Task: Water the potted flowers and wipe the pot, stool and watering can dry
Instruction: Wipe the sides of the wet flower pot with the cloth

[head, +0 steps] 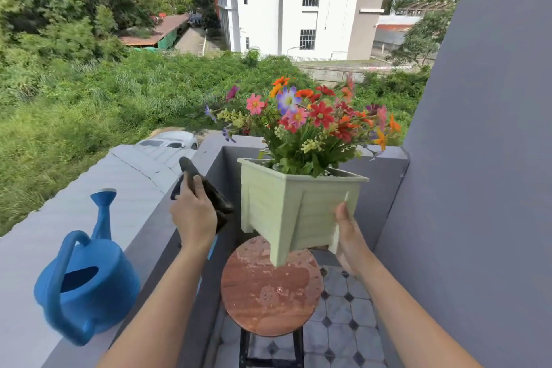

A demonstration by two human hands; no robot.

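My right hand [348, 233] grips the right lower side of the pale green square pot [286, 209] and holds it tilted in the air above the stool. Colourful flowers [310, 119] fill the pot. The round reddish-brown stool [268, 293] stands below, its top wet with drops. To the left of the pot my left hand [194, 215] is closed on a dark grey cloth [215, 197], a short gap from the pot's left side. The blue watering can [86, 281] stands on the wide grey ledge at the left, spout pointing away.
The grey balcony wall [191, 272] runs between the ledge and the stool. A tall grey wall [478, 158] closes the right side. The floor [343, 329] has white tiles with dark diamond insets. Beyond the parapet lie greenery, a parked car and a white building.
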